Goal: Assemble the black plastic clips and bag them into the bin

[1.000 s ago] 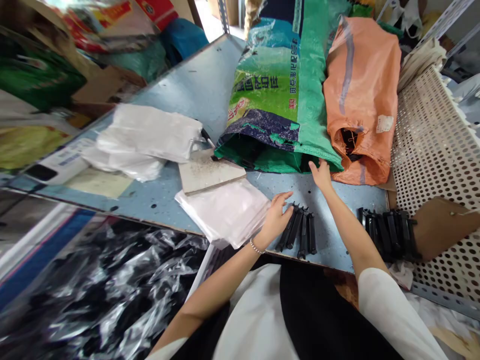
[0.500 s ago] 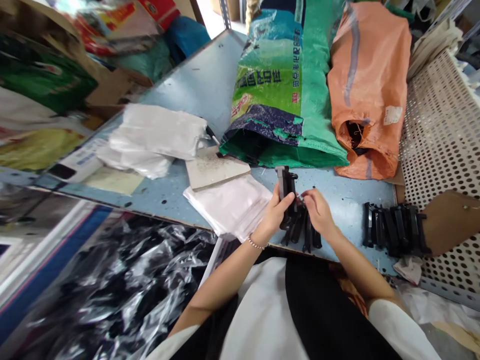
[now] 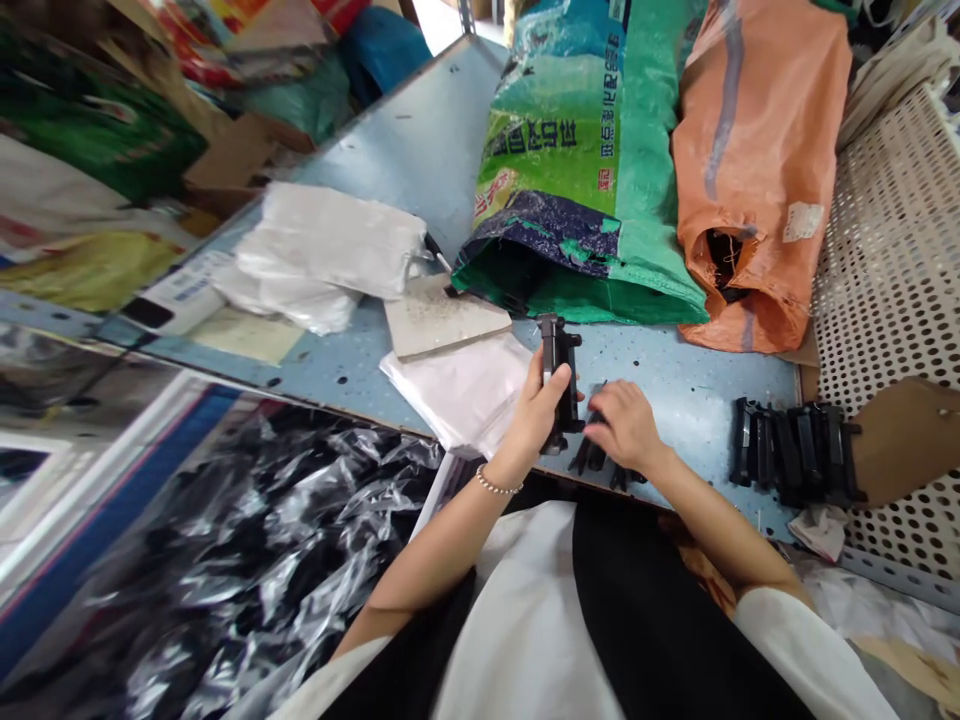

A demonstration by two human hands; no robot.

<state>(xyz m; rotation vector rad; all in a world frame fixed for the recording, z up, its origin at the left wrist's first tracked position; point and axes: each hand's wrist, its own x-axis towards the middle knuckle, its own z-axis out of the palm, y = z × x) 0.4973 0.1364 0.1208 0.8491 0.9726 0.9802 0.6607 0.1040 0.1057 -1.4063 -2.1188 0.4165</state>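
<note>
My left hand [image 3: 534, 412] is closed around a long black plastic part [image 3: 558, 372], held upright above the blue table [image 3: 675, 385]. My right hand [image 3: 622, 425] lies just to its right, fingers curled over a small pile of the same black parts [image 3: 600, 460] near the table's front edge; whether it grips one is hidden. A stack of thin white plastic bags [image 3: 465, 390] lies left of my left hand.
A row of black parts [image 3: 795, 452] lies at the right. Behind are a green woven sack [image 3: 577, 170] and an orange sack [image 3: 757, 170], both open toward me. A perforated white shelf [image 3: 885, 280] stands right. White bags [image 3: 322, 255] and a board [image 3: 442, 320] lie left.
My right hand came back from the green sack's mouth to the small pile. My left hand took up one black part and raised it upright.
</note>
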